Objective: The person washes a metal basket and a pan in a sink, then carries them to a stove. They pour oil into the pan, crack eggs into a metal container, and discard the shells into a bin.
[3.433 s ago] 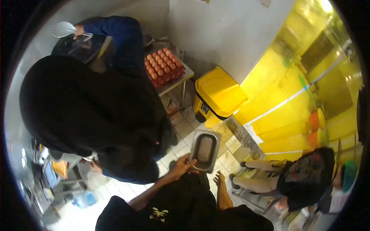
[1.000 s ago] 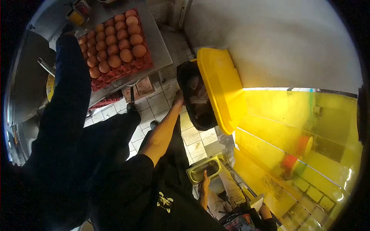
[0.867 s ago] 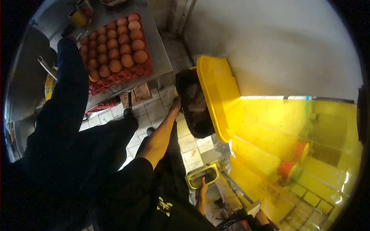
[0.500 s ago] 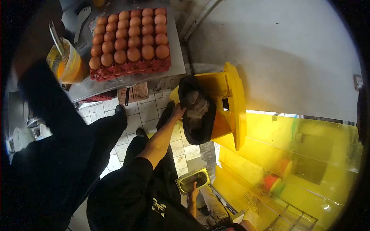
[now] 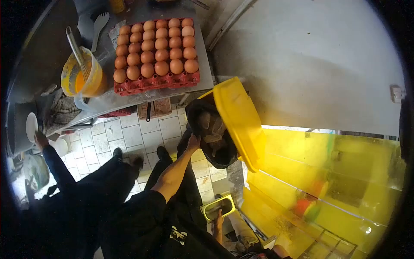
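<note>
My left hand (image 5: 193, 143) is closed on the near edge of a black bin bag (image 5: 224, 160) that lines the yellow bin. Crumpled clear plastic (image 5: 212, 137) lies inside the bag. The bin's yellow lid (image 5: 239, 121) leans over the far side of the opening and hides part of it. Down by my body, my right hand (image 5: 219, 221) grips a rectangular metal food pan (image 5: 230, 203) by its near edge, fingers reaching over into it. The pan's inside looks dark and its contents, if any, cannot be made out.
Brown eggs (image 5: 161, 55) fill a red tray on the metal worktop (image 5: 148, 94). Beside them stand a plastic jug (image 5: 92, 89) with yellow liquid and a whisk (image 5: 77, 51), and a spatula (image 5: 100, 28). At left, a co-worker's hand (image 5: 42, 140) holds a white dish (image 5: 32, 127).
The yellow lid has tilted over towards the bin's opening. My left hand stays at the bag's edge, and the pan stays in my right. The co-worker's arm has moved down from the worktop.
</note>
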